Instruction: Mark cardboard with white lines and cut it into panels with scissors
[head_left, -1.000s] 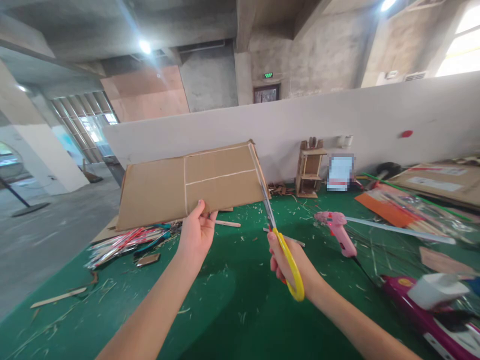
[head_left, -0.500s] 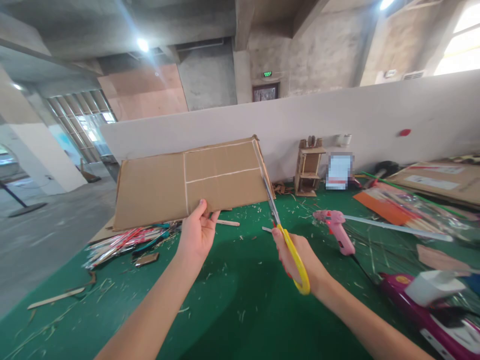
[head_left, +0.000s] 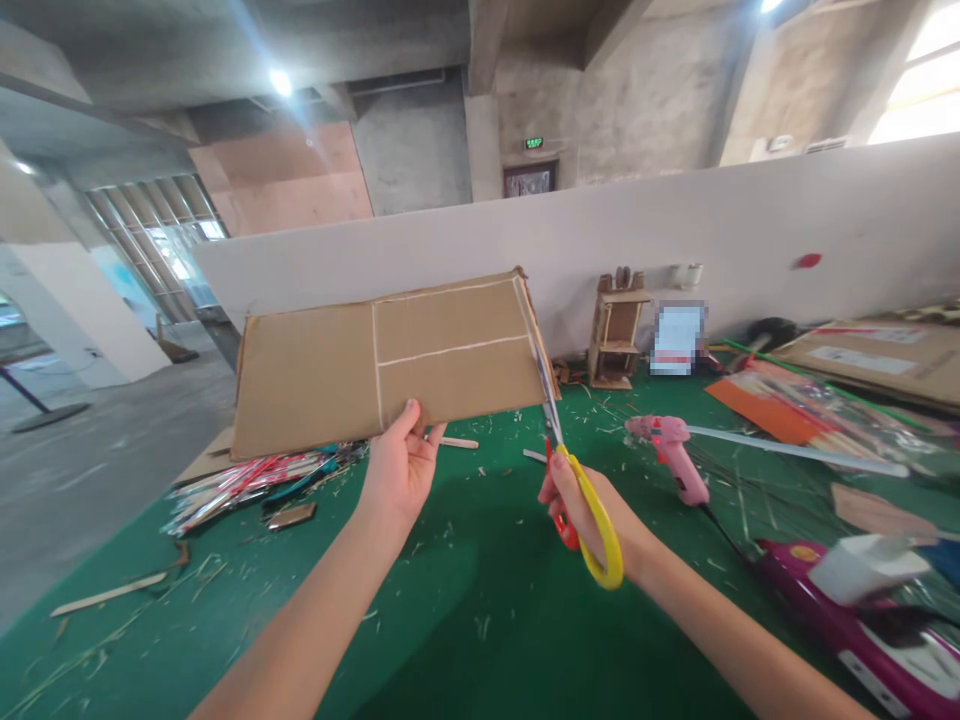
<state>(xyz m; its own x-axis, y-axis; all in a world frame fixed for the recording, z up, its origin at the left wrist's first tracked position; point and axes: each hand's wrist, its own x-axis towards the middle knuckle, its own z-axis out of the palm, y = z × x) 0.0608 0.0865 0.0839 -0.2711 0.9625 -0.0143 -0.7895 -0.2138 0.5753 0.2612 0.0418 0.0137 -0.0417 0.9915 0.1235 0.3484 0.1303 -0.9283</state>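
My left hand (head_left: 403, 458) pinches the lower edge of a flat cardboard sheet (head_left: 307, 375), thumb in front and fingers behind, and holds it up tilted above the table. Pale lines divide the sheet's right half into rectangles. In my right hand (head_left: 581, 505) is a pair of scissors (head_left: 609, 545) with one yellow and one red handle. Their blades point up and lie at the sheet's right edge, along the pale line there. How far the blades have cut into the cardboard I cannot make out.
A green table (head_left: 465, 610) carries scattered scraps. On the right lie a pink glue gun (head_left: 679, 455) and a purple power strip (head_left: 847, 630) with a white plug. Behind stands a small cardboard shelf (head_left: 619, 335). Plastic-wrapped sticks (head_left: 240, 488) lie left, under the sheet.
The cardboard sheet and my left hand have shifted slightly right. The scissor handles have spread, with the red loop now showing lower, and the blades sit closer against the sheet's edge.
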